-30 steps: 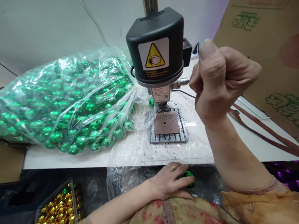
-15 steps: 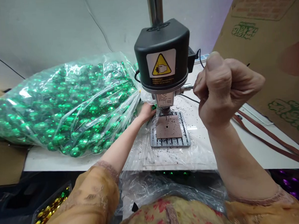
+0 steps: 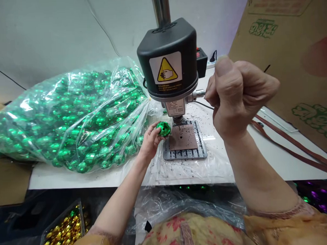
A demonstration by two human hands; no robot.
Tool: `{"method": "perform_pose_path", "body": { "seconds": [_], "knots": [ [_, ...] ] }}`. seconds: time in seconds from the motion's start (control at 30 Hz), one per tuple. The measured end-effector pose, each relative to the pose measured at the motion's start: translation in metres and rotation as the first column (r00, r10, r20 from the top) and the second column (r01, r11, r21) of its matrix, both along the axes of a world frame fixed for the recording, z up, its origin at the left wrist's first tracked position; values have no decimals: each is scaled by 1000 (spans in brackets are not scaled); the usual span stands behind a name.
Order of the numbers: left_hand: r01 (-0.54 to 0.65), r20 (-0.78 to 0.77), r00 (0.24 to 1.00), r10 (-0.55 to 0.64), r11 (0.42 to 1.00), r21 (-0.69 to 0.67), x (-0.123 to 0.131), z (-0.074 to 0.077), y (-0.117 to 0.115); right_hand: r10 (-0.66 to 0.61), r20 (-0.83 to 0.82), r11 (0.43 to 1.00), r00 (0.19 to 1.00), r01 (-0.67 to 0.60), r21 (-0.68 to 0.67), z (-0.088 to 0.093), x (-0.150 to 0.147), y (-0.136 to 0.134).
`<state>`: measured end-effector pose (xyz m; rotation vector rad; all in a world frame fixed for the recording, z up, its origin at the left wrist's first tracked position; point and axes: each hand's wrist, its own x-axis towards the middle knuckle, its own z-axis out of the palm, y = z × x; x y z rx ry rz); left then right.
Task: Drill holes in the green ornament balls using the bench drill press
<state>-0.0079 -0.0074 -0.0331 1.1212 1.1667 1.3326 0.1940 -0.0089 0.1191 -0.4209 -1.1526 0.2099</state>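
My left hand (image 3: 150, 140) pinches a shiny green faceted ball (image 3: 164, 129) just left of the drill press base. My right hand (image 3: 232, 95) is closed in a fist at the right side of the drill press (image 3: 168, 61), at the end of its metal feed lever (image 3: 197, 95); the grip itself is hidden by my fingers. Under the chuck (image 3: 177, 119) lies a brown square board (image 3: 182, 138) with a small hole, resting on the slotted metal base (image 3: 184, 154). Dark shavings are scattered over both.
A large clear plastic bag (image 3: 72, 118) full of green balls fills the left of the white table (image 3: 82, 179). A cardboard box (image 3: 290, 61) and brown straps (image 3: 293, 143) are at the right. Gold balls (image 3: 62, 233) sit in a container below left, purple ones (image 3: 320, 199) below right.
My left hand has come out from beside the bag's mouth toward me, now showing a green ball in its fingers. My right hand stays closed at the lever. The view has shifted slightly.
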Motion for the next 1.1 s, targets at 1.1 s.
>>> {"method": "perform_pose_path", "body": {
  "seconds": [1.1],
  "knots": [
    [165, -454, 888, -66, 969, 182, 45, -30, -10, -33, 26, 997, 999, 31, 66, -6, 1, 7]
  ]
}}
